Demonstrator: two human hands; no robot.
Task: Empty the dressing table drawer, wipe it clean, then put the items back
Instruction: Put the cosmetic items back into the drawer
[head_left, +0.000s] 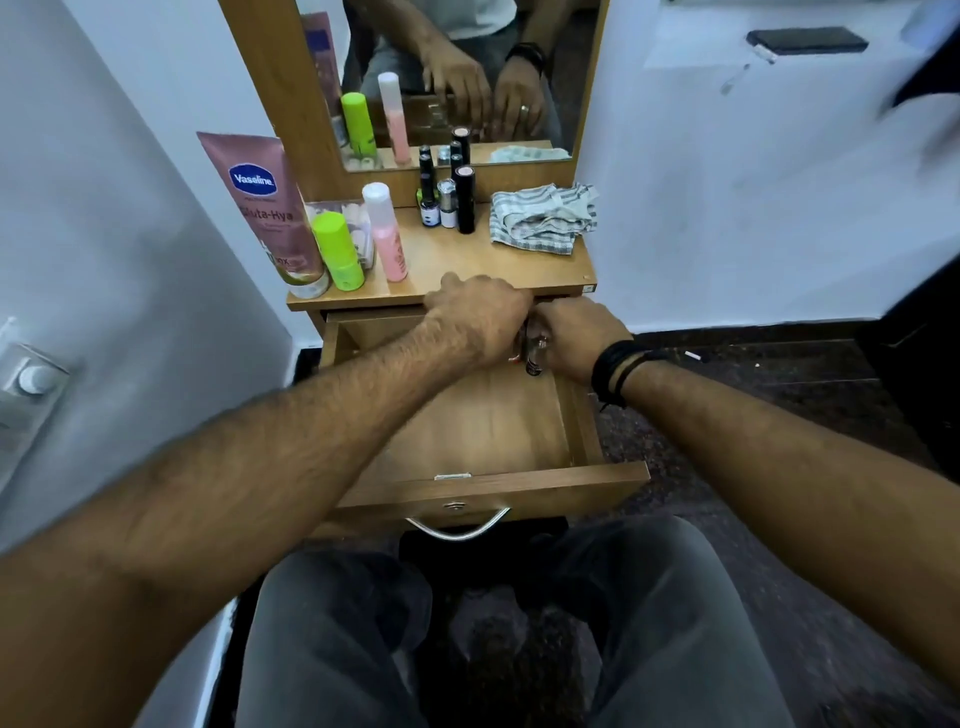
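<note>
The wooden drawer (488, 431) of the dressing table stands pulled out, its floor mostly bare. At its back right, under the tabletop edge, my left hand (478, 317) and my right hand (576, 332) meet around small items (532, 358), one a little dark bottle. My fingers curl round them, but what each hand holds is partly hidden. On the tabletop (457, 254) stand a pink Vaseline tube (265, 208), a green bottle (337, 249), a pink spray bottle (387, 234), several small dark cosmetics (449, 200) and a striped cloth (543, 218).
A mirror (452, 78) rises behind the tabletop and reflects my hands. White walls close in on both sides. A switch (31, 379) sits on the left wall. My knees (493, 639) are right below the drawer's metal handle (457, 525). Dark stone floor lies to the right.
</note>
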